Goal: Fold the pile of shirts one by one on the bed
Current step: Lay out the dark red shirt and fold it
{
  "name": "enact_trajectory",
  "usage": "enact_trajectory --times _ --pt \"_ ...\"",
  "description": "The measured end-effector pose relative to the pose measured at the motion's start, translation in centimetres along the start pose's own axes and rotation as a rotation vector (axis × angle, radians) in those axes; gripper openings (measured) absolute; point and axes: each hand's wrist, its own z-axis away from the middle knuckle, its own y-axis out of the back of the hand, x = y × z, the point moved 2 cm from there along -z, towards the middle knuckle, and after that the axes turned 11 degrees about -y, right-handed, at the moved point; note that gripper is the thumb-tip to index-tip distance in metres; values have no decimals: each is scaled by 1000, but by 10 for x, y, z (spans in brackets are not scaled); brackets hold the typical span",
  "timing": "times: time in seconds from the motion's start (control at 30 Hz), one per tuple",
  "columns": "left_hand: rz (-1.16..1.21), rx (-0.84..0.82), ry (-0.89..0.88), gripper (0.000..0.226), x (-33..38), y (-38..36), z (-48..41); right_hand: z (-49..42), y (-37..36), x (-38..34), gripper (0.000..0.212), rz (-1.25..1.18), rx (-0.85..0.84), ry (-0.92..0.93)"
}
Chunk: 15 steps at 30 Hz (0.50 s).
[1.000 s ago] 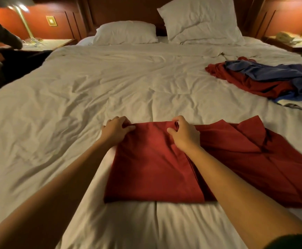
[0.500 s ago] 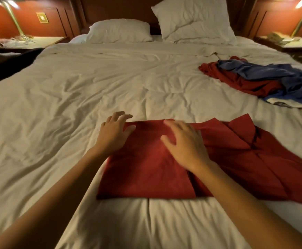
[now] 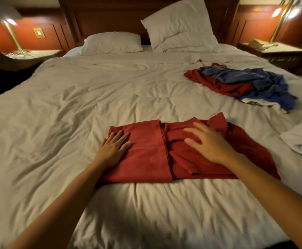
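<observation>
so this looks pretty early in the job imo; the red shirt (image 3: 146,151) is lying close to the near edge of the bed (image 3: 74,97), roughly mid-width, and only half of it is sorted; its left part is folded over into a neat flat panel, the right part is bunched and creased, sleeve bits poking up toward the head end; left hand (image 3: 113,147) lies flat on the folded panel, fingers straight and a bit spread, pressing it down; right hand (image 3: 209,143) is open too, fingers fanned over the messy half, but it's blurry so I can't tell if it's actually touching the cloth; the pile of shirts (image 3: 240,81) sits well apart, up toward the right edge, with a red one, a blue one and something pale underneath, all unfolded; there's a white cloth (image 3: 301,141) at the right edge, no clue if that counts as done; so I'd say one shirt midway, at least three to go
</observation>
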Motion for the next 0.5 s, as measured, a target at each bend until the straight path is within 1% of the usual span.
enact_trajectory --times 0.07,0.1,0.13,0.17,0.23,0.3,0.4,0.5 --pt "-3 4 0 55 0 0 0 -8 9 54 65 86 54 -376" --pt "-4 10 0 55 1 0 0 -10 12 79 76 47 44 -542" --pt "-5 16 1 55 1 0 0 -10 12 96 86 -23 34 -652" --pt "-7 19 1 54 1 0 -1 -11 11 107 92 -98 26 -711" --pt "-8 24 0 53 0 -1 -1 -12 7 108 90 -148 32 -727" --pt "-6 29 0 53 -2 -2 -2 -11 4 97 88 -95 41 -694" --pt "4 34 5 53 -3 -4 -3 -9 -6 88 90 -2 66 -711" --pt "-4 32 6 53 -5 -5 -4 -9 -17 84 98 52 67 -725"
